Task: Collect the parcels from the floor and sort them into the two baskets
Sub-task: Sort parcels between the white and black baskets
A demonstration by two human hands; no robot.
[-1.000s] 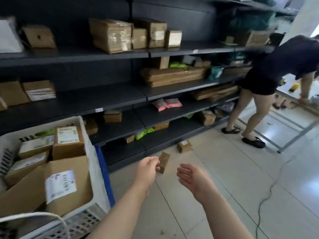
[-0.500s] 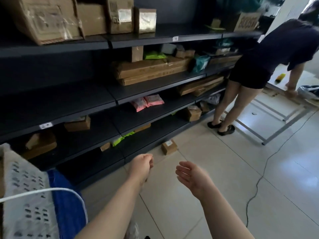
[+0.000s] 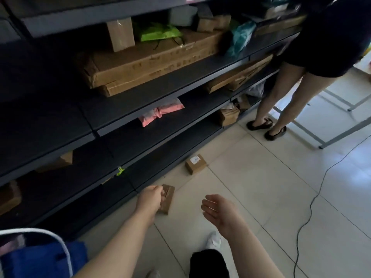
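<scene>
Collecting step. My left fingers (image 3: 157, 191) are curled against the flat parcel (image 3: 168, 201); gripped or not, I cannot tell. My right fingers (image 3: 209, 206) are loose, apart. Next: lift it clear; the small box (image 3: 195, 163) lies beyond my fingertips.

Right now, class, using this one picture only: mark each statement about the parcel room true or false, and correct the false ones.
1. A small labelled cardboard parcel lies on the floor tiles by the foot of the shelves. True.
2. The right hand holds a parcel. False: it is open and holds nothing.
3. Pink packets lie on a dark shelf. True.
4. The black cable hangs from the shelves. False: it runs across the floor tiles on the right.
5. The left hand has straight fingers. False: they are curled into a fist, right beside a small brown parcel.
</scene>
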